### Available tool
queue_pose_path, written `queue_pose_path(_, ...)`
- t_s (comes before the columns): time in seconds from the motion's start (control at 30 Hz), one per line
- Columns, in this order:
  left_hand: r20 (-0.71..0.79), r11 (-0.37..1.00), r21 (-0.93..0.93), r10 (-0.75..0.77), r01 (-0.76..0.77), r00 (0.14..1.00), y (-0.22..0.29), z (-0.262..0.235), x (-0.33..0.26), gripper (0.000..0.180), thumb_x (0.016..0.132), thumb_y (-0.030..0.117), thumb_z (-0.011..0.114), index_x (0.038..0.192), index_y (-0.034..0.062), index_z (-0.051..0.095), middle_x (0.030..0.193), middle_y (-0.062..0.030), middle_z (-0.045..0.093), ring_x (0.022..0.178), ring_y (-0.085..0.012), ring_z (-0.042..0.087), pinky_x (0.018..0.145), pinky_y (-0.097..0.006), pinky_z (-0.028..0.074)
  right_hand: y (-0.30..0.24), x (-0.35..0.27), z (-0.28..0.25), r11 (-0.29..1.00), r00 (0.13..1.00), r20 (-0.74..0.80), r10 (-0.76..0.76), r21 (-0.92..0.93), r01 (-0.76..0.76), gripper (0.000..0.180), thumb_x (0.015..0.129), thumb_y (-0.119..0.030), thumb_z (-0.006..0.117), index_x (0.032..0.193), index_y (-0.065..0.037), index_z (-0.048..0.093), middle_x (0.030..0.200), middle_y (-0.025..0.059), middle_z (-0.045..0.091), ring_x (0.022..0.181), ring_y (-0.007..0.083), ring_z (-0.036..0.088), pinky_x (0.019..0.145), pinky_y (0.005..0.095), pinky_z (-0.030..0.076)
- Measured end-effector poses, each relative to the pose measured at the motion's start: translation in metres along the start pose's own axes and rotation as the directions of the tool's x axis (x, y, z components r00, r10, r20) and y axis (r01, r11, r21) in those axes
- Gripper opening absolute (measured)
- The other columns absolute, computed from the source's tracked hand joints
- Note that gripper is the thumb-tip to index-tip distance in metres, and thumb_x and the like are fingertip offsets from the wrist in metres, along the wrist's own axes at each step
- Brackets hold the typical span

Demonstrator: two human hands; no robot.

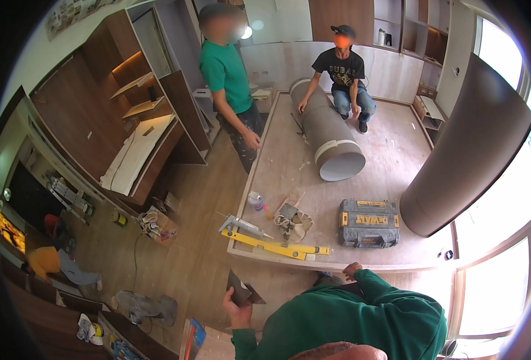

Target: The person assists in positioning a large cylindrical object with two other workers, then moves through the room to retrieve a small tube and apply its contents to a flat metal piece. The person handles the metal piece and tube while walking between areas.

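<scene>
Left hand [236,307] is clamped on a dark angular offcut [242,292], held low beside the platform [289,162]; right hand [353,271], fingers loosely curled and empty, rests at the platform edge; looks like fitting stage, offcut wants placing

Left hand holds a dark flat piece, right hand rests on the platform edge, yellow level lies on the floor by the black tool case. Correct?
Not quite. In the head view the yellow level lies on the platform, not the floor. The rest holds: left hand holds the dark flat piece, right hand rests at the platform edge, tool case nearby.
</scene>
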State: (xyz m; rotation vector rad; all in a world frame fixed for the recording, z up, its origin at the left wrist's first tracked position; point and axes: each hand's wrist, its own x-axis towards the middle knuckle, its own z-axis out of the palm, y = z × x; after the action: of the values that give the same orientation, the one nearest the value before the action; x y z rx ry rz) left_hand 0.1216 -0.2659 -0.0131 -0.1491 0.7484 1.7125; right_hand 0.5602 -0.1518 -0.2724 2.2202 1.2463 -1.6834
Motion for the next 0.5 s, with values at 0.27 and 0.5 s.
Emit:
queue_pose_path(0.27,-0.011,0.998,-0.057,-0.001,0.000,1.000,-0.013,0.012,0.005,0.024,0.083,0.015,0.058,0.104,0.0032,0.059,0.099,-0.0100,0.065,0.093,-0.0266,0.062,0.091,-0.039,0.048,0.008,0.032,-0.028,0.935,0.977,-0.010,-0.214,-0.292,0.202,0.029,0.089,-0.027,0.059,0.102,-0.003,0.068,0.091,0.0076,0.071,0.068,0.0182,0.070,0.058,0.0317,0.058)
queue_pose_path(0.5,-0.025,0.998,-0.055,-0.021,0.020,0.999,-0.030,0.009,0.014,0.028,0.083,0.016,0.057,0.107,0.0016,0.058,0.100,-0.0111,0.065,0.096,-0.0270,0.061,0.093,-0.040,0.046,0.019,0.041,-0.040,0.947,0.999,-0.033,-0.029,-0.321,0.017,0.035,0.092,-0.039,0.049,0.092,-0.013,0.072,0.078,-0.0042,0.072,0.059,0.0086,0.068,0.063,0.0259,0.055)
